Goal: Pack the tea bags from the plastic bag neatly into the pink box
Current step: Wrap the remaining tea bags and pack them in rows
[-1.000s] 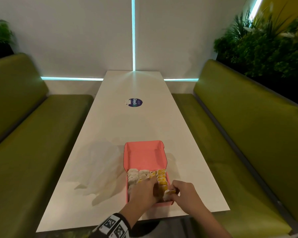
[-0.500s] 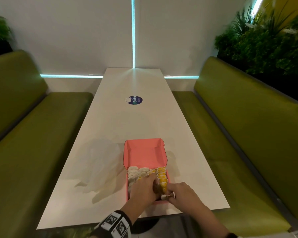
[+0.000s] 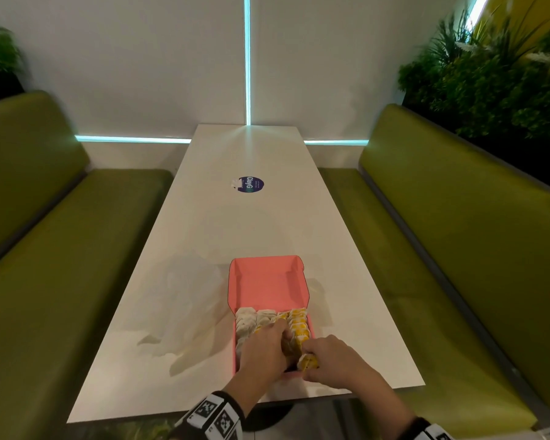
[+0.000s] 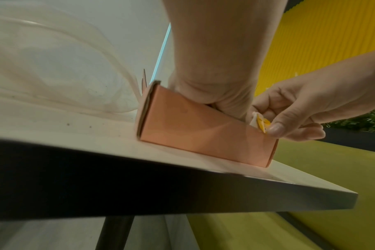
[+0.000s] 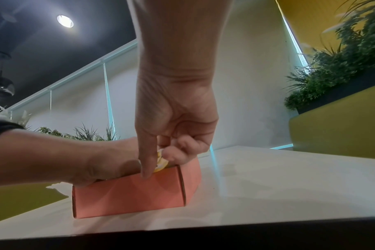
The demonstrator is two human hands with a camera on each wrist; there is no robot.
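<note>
The pink box (image 3: 269, 285) lies open near the table's front edge, its lid flat behind it. Inside stand rows of white tea bags (image 3: 246, 322) and yellow tea bags (image 3: 300, 325). My left hand (image 3: 267, 347) reaches down into the box and presses against the yellow row; its fingertips are hidden. My right hand (image 3: 311, 360) pinches one yellow tea bag (image 3: 310, 364) over the box's near right corner. The left wrist view shows that tea bag (image 4: 259, 123) between thumb and fingers (image 4: 275, 129) above the box wall (image 4: 203, 138). The clear plastic bag (image 3: 188, 300) lies crumpled to the left of the box.
The long white table (image 3: 235, 223) carries a round dark sticker (image 3: 250, 184) further back. Green benches (image 3: 61, 281) (image 3: 442, 265) run along both sides. Plants (image 3: 489, 74) stand behind the right bench. The box sits close to the table's near edge (image 5: 203, 233).
Both hands stay at the near end of the box. The right hand's tea bag has shifted only slightly at the near right corner.
</note>
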